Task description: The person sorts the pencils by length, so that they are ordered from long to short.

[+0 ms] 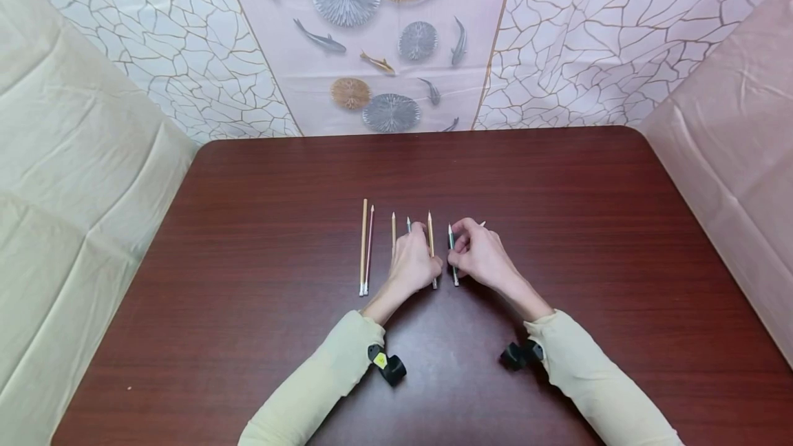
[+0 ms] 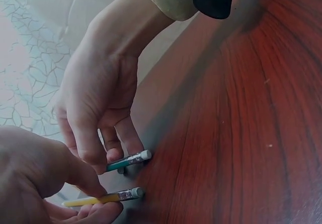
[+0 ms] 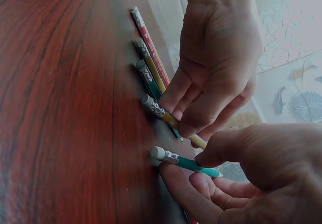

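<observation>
My left hand (image 1: 414, 258) pinches a yellow pencil (image 1: 431, 236) between thumb and fingers, its grey eraser end toward me. Beside it, my right hand (image 1: 483, 257) pinches a green pencil (image 2: 118, 164) with a whitish eraser. In the head view both pencils point away from me, a small gap between them. Partly hidden by the left hand, another yellow pencil (image 1: 393, 224) and another green pencil (image 3: 148, 80) lie on the table. A light pencil-like tip (image 1: 482, 224) shows beyond the right hand; the rest is covered.
Left of the hands, a yellow pencil (image 1: 363, 243) and a dark red pencil (image 1: 369, 246) lie close together on the brown table (image 1: 279, 226). A patterned curtain (image 1: 396, 54) hangs behind the table's far edge. Pale cloths (image 1: 74, 177) flank both sides.
</observation>
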The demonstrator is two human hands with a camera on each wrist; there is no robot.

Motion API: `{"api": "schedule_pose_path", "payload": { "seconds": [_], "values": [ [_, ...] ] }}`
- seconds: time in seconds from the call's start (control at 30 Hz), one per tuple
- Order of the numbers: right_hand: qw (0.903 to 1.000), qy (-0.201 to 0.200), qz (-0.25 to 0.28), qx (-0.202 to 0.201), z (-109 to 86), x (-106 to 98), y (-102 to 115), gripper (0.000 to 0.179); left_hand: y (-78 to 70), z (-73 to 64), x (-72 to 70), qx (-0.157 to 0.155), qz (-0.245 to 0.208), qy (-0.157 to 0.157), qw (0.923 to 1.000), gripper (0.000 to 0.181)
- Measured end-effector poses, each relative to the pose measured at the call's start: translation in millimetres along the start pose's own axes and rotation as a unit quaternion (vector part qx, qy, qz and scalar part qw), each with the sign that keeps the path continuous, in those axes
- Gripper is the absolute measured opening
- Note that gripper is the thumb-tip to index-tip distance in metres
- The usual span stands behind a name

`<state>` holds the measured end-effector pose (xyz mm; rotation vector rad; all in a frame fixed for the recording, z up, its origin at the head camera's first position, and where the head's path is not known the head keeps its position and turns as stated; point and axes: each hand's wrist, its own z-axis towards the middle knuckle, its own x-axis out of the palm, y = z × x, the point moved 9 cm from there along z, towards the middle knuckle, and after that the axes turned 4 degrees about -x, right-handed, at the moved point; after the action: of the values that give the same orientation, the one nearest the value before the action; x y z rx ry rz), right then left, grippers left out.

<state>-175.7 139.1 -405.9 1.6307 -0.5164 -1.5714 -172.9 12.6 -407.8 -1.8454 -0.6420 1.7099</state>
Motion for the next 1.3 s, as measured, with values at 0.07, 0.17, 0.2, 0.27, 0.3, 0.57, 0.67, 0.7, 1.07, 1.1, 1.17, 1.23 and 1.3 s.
{"api": "schedule_pose_path", "payload": {
  "seconds": [0.07, 0.17, 0.2, 0.27, 0.3, 0.57, 0.67, 0.7, 1.07, 1.1, 1.17, 1.23, 1.3],
  "values": [
    [1.0000, 0.001, 0.004, 0.007, 0.3, 0.5, -0.6, 0.032, 0.2, 0.6, 0.5, -0.007, 0.013, 0.004, 0.9999, 0.049],
    [0.9998, 0.003, 0.009, 0.018, 0.4, 1.4, -1.7, 0.026, -0.6, 0.8, 0.5, -0.012, 0.028, 0.006, 0.9995, 0.038],
    [0.9997, 0.004, 0.009, 0.021, 0.4, 1.8, -1.8, 0.025, -0.8, 1.0, 0.7, -0.013, 0.031, 0.005, 0.9994, 0.035],
    [0.9996, 0.006, 0.007, 0.026, 0.2, 2.3, -2.1, 0.024, -0.8, 1.1, 1.0, -0.015, 0.035, 0.005, 0.9993, 0.031],
    [0.9996, 0.008, 0.008, 0.028, 0.1, 2.8, -2.2, 0.024, -0.9, 1.2, 1.2, -0.016, 0.037, 0.005, 0.9992, 0.030],
    [0.9992, 0.009, 0.008, 0.037, 0.5, 4.0, -2.1, 0.024, -0.7, 2.0, 1.5, -0.017, 0.042, 0.003, 0.9990, 0.031],
    [0.9992, 0.009, -0.002, 0.038, 0.8, 4.0, -2.1, 0.024, -1.7, 2.1, 2.3, -0.009, 0.053, 0.004, 0.9986, 0.033],
    [0.9992, 0.009, -0.005, 0.038, 0.9, 4.1, -2.1, 0.024, -2.2, 2.1, 2.8, -0.007, 0.057, 0.005, 0.9983, 0.033],
    [0.9989, 0.017, -0.004, 0.043, 0.6, 6.4, -3.0, 0.024, -11.5, 0.9, 6.8, 0.003, 0.105, 0.012, 0.9944, 0.033],
    [0.9989, 0.017, -0.004, 0.043, 0.7, 6.5, -2.9, 0.024, -12.3, 0.9, 7.0, 0.005, 0.108, 0.012, 0.9940, 0.032],
    [0.9990, 0.017, -0.004, 0.042, 1.0, 6.4, -2.6, 0.024, -13.0, 1.2, 7.3, 0.008, 0.111, 0.012, 0.9937, 0.032],
    [0.9989, 0.017, -0.006, 0.043, 1.1, 6.2, -2.4, 0.024, -13.6, 1.5, 7.6, 0.012, 0.112, 0.011, 0.9935, 0.032],
    [0.9989, 0.017, -0.007, 0.044, 1.3, 6.0, -2.4, 0.024, -14.2, 1.9, 8.1, 0.016, 0.115, 0.010, 0.9932, 0.031]
  ]
}}
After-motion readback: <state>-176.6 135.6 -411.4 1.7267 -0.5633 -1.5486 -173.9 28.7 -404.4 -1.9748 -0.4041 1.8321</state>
